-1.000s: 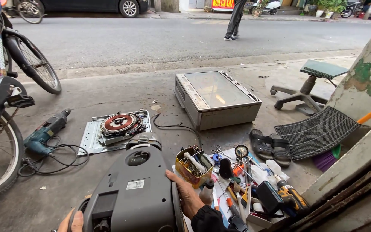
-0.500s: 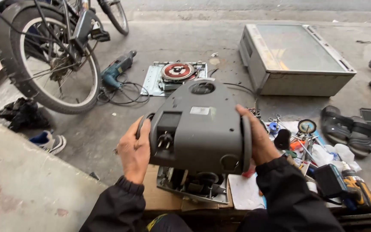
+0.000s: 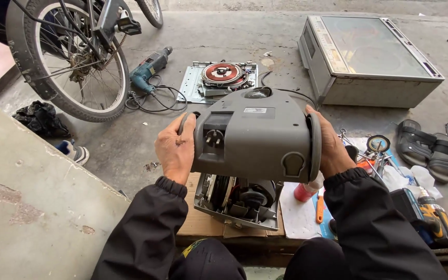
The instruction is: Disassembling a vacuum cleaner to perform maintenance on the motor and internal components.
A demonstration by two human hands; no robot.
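I hold a grey plastic appliance housing [image 3: 257, 135] up in front of me with both hands. My left hand [image 3: 175, 150] grips its left side, next to a recessed socket with two pins. My right hand [image 3: 330, 145] clasps its right rim. Below the housing, the appliance's open base [image 3: 237, 199] with motor parts and wiring rests on a piece of cardboard [image 3: 200, 223]. Both my sleeves are black.
A bicycle wheel [image 3: 68, 62] stands at the upper left, a blue power drill [image 3: 149, 67] and a red coil plate [image 3: 223, 73] lie beyond the housing. A flat grey cooktop unit [image 3: 369, 57] sits at upper right. Tools [image 3: 374, 150], sandals [image 3: 426, 150] and a cordless drill [image 3: 431, 218] lie right.
The view has dropped and closed in on the housing. My hands have lifted it and turned it slightly, showing the open base beneath more fully.
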